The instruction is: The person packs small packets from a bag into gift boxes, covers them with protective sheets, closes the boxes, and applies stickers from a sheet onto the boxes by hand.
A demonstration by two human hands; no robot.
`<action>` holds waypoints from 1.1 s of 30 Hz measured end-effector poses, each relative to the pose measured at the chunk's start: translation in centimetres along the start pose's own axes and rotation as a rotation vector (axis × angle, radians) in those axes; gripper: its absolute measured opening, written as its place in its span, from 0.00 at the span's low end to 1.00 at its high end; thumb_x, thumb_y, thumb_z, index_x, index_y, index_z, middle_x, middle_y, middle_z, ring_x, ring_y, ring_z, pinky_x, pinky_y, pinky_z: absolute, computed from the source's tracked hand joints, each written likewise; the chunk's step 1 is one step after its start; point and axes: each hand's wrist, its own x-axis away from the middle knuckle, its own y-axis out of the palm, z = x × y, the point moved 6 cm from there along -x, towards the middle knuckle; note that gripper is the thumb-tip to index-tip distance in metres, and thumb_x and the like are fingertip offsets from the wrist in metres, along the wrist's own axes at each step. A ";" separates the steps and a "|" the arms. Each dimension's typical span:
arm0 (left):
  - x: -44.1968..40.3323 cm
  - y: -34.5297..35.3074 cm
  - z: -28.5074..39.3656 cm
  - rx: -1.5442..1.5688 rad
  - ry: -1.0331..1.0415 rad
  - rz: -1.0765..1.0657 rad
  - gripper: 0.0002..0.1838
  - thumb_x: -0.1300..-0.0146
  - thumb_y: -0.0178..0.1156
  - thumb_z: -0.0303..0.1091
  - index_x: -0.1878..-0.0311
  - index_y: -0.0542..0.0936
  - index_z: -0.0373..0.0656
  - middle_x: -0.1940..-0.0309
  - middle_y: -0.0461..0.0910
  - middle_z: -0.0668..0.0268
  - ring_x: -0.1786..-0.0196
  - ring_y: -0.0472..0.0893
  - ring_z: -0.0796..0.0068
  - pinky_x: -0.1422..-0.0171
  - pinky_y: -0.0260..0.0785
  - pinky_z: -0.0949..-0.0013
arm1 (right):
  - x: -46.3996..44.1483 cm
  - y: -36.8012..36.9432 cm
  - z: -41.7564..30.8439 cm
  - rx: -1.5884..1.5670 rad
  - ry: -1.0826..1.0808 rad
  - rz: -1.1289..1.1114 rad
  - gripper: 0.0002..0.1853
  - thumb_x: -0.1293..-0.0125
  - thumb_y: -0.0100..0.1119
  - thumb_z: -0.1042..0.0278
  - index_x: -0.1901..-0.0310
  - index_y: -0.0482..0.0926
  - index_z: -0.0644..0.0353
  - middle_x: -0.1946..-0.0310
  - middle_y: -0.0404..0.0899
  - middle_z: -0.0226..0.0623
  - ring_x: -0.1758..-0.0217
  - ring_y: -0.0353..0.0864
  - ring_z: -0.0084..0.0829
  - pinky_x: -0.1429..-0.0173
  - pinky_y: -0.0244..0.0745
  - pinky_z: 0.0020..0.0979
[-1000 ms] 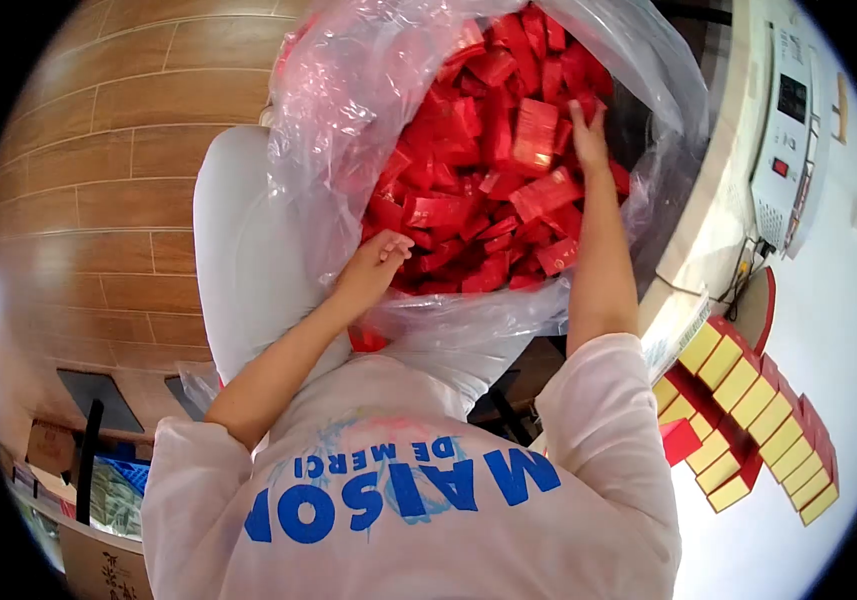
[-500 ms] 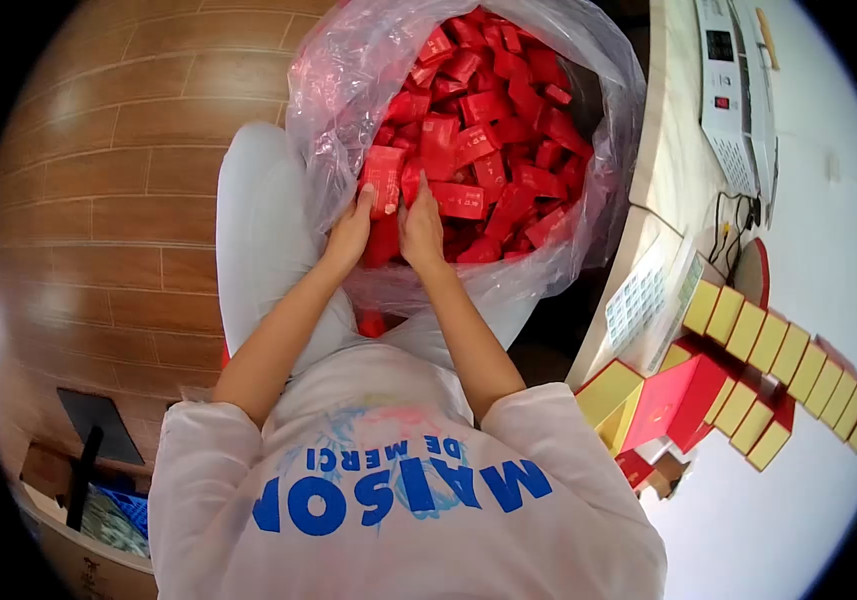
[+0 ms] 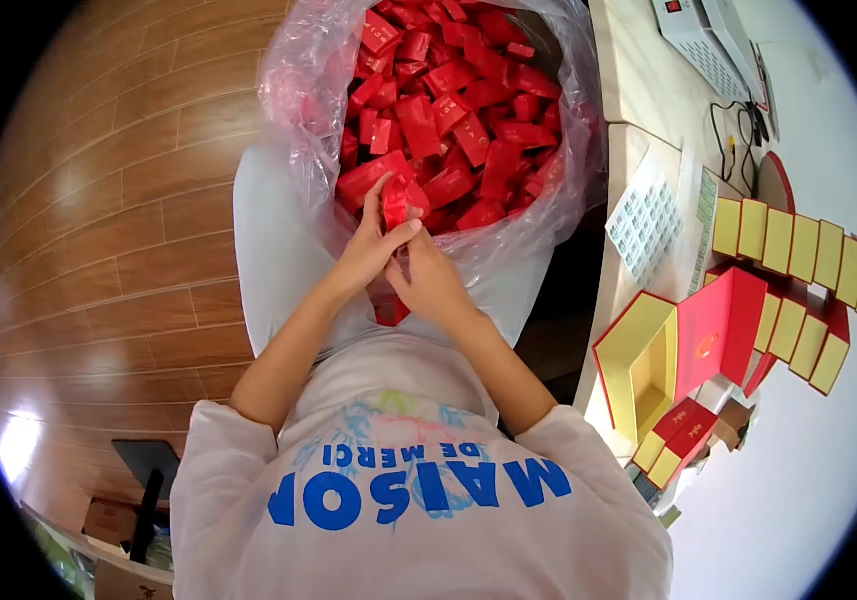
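While the left hand (image 3: 366,255) and right hand (image 3: 433,281) meet, fingers closed around a small red packet (image 3: 398,200), the packet sits at their fingertips, its lower end partly hidden by them. Just beyond lies a heap of red packets (image 3: 468,130) in a clear plastic bag (image 3: 303,120). To the hands' right, an open box (image 3: 655,370) and a sticker sheet (image 3: 645,220) rest on the table (image 3: 633,145). Both forearms angle inward.

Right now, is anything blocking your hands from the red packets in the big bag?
No, nothing I can see. The plastic bag is open, the heap of packets lies uncovered, and the left hand holds one packet, with the right hand close beside.
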 end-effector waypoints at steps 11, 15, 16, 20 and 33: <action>3.0 2.8 2.9 -0.591 0.211 -0.018 0.47 0.51 0.57 0.25 0.26 0.46 0.44 0.36 0.65 0.49 0.33 0.67 0.54 0.30 0.58 0.62 | -0.5 -8.2 -2.0 -0.144 -0.281 0.242 0.14 0.35 0.56 0.76 0.47 0.78 0.64 0.49 0.80 0.47 0.47 0.80 0.44 0.44 0.75 0.36; 3.7 3.4 3.2 -0.596 0.165 -0.015 0.48 0.50 0.58 0.25 0.26 0.45 0.44 0.36 0.65 0.48 0.34 0.69 0.53 0.31 0.60 0.61 | 0.3 -8.7 -2.8 -0.099 -0.358 0.244 0.13 0.38 0.61 0.75 0.52 0.79 0.68 0.55 0.82 0.48 0.51 0.81 0.46 0.47 0.77 0.39; 3.7 3.6 3.3 -0.603 0.167 -0.026 0.48 0.50 0.58 0.25 0.26 0.44 0.44 0.36 0.65 0.47 0.35 0.69 0.53 0.32 0.61 0.60 | 0.4 -9.0 -3.1 -0.089 -0.374 0.252 0.13 0.39 0.62 0.74 0.53 0.80 0.68 0.56 0.82 0.48 0.52 0.82 0.46 0.48 0.78 0.38; 4.0 4.1 3.3 -0.659 0.190 -0.016 0.48 0.49 0.59 0.25 0.26 0.46 0.45 0.37 0.66 0.46 0.36 0.70 0.51 0.34 0.63 0.59 | 0.7 -9.4 -2.9 -0.067 -0.393 0.272 0.12 0.41 0.64 0.73 0.57 0.80 0.68 0.60 0.83 0.46 0.56 0.83 0.43 0.52 0.79 0.37; 5.0 4.8 5.2 -1.008 0.223 0.088 0.42 0.48 0.61 0.28 0.28 0.54 0.44 0.37 0.66 0.48 0.36 0.70 0.48 0.37 0.66 0.58 | 0.7 -9.0 -3.2 0.231 -0.320 0.275 0.08 0.47 0.65 0.73 0.66 0.78 0.63 0.72 0.78 0.38 0.68 0.78 0.40 0.67 0.75 0.38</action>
